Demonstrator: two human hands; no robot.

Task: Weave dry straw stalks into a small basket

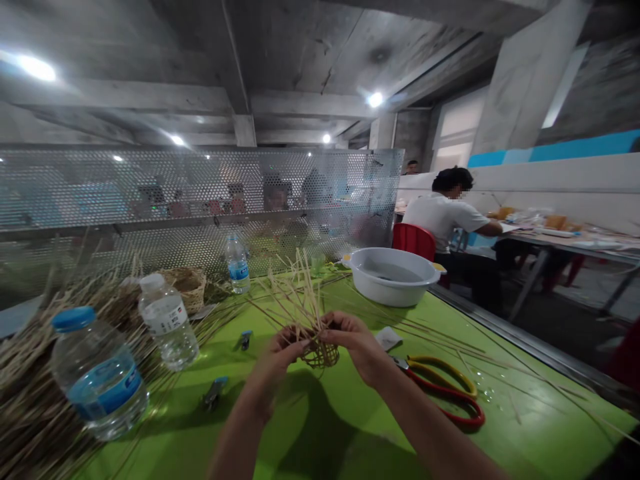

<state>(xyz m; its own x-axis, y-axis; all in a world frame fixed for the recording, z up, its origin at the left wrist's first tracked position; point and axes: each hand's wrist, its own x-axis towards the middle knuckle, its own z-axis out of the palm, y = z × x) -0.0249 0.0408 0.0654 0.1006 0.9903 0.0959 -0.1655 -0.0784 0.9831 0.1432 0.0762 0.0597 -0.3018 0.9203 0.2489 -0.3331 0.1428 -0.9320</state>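
A small, partly woven basket (323,355) of thin, straw-coloured strips is held up over the green table between my two hands. Its loose strips (303,290) fan upward and away from me. My left hand (280,357) pinches the rim on the left side, thumb pressed against the weave. On the right side, my right hand (353,340) grips the rim and strip bases with thumb and fingers. The basket's rounded woven bottom hangs below the fingers. Close to my right forearm lie scissors (445,387) with one yellow and one red handle.
A white basin (395,273) of water stands at the back right. Bottles (103,377) and a heap of strips (30,393) line the left, with a finished-looking basket (185,287) behind. Two small clips (215,393) lie left of my hands. A seated person (445,217) works at another table.
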